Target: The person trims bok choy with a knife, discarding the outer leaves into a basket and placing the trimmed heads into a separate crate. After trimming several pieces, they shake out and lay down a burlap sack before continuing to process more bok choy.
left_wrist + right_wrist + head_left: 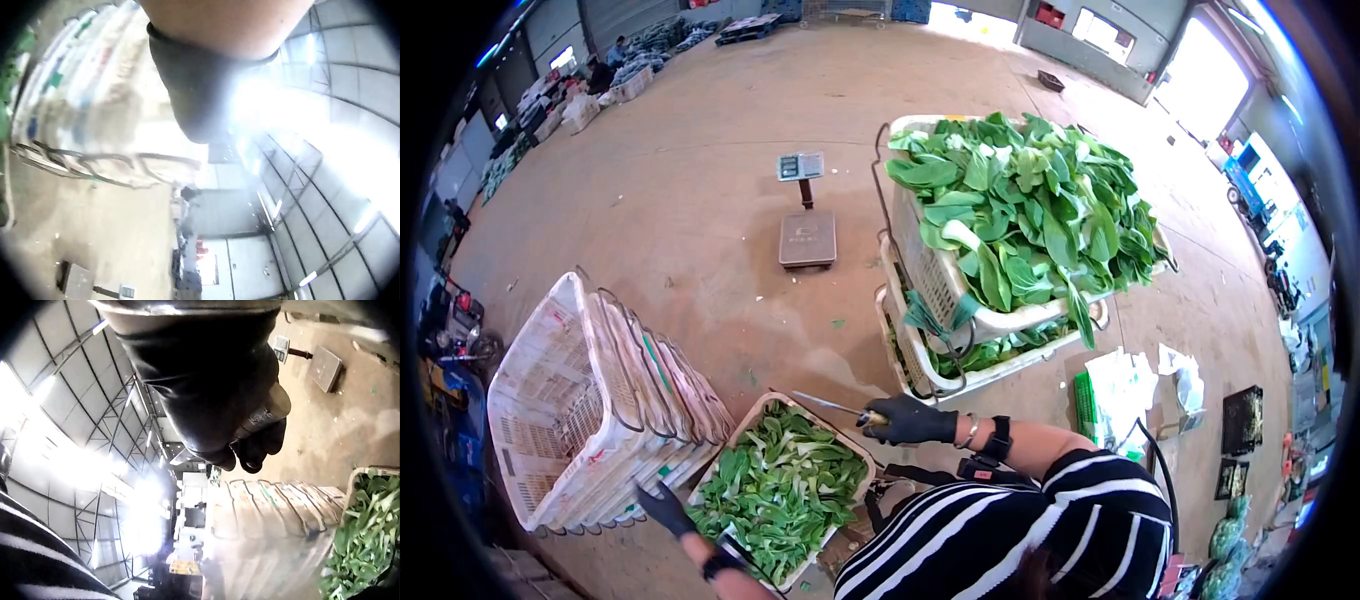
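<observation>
Left hand (662,505): blurred; grasp cannot be told.
Right hand (910,420): knife (825,403) is clenched.
Crate (752,412), 6 o'clock: filled with greens (785,490).

Right hand (910,420) gloved in matt black cloth; knife (830,403) shiny metal (pale smooth handle); crates (570,400) white plastic.

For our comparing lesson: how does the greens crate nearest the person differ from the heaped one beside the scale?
The near crate sits on the floor, under the knife in the right hand; the heaped crate tops a stack. The near crate's leaves lie level with its rim; the heaped crate's pile above it. Both are pale lattice crates of greens.
</observation>
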A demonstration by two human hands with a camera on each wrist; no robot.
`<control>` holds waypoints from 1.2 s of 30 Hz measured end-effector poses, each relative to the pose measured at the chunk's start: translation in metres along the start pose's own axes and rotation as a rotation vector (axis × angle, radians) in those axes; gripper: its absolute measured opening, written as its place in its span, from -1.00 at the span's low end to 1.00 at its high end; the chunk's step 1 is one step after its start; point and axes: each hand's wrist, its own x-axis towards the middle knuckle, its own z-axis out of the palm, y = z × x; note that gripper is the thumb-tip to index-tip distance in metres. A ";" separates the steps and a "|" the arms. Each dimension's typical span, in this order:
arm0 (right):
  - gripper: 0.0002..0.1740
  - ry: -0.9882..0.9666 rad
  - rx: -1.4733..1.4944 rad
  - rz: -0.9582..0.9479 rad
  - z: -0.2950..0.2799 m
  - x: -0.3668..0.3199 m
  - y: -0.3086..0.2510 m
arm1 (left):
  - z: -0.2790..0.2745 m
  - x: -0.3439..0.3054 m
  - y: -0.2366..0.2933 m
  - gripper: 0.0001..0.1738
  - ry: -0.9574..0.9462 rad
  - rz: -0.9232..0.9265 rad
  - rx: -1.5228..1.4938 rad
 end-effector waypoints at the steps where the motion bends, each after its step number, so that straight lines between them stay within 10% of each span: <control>1: -0.67 0.000 0.007 -0.006 -0.008 -0.010 0.001 | 0.016 0.006 -0.018 -0.45 0.085 0.101 0.015; 3: -0.68 0.041 0.094 0.189 -0.015 -0.007 -0.008 | 0.015 0.086 0.034 -0.38 0.286 0.136 -0.087; 4: -0.66 0.061 -0.031 -0.027 -0.015 0.005 0.008 | 0.021 0.101 0.040 -0.43 0.086 0.110 -0.086; 5: -0.65 0.156 0.120 0.257 -0.023 -0.016 -0.008 | 0.010 0.090 0.058 -0.47 -0.049 0.068 -0.055; 10: -0.79 0.323 0.210 0.244 -0.021 -0.048 0.056 | 0.031 0.086 0.124 -0.64 -0.202 -0.085 0.012; 13: -0.53 0.101 0.204 0.124 -0.003 -0.011 0.035 | 0.042 0.116 0.090 -0.69 -0.324 -0.258 0.234; 16: -0.75 -0.059 0.167 0.156 0.025 0.002 0.061 | 0.073 0.106 0.068 -0.76 -0.054 -0.154 0.400; 17: -0.75 -0.068 0.165 0.153 0.028 0.005 0.049 | 0.067 0.102 0.067 -0.76 0.084 -0.116 0.430; 19: -0.77 -0.103 0.085 0.148 0.041 0.018 0.018 | 0.048 0.108 0.075 -0.64 -0.303 -0.259 0.264; 36: -0.74 -0.240 0.147 0.201 0.082 0.038 0.045 | 0.100 0.112 0.064 -0.78 -0.039 -0.286 0.412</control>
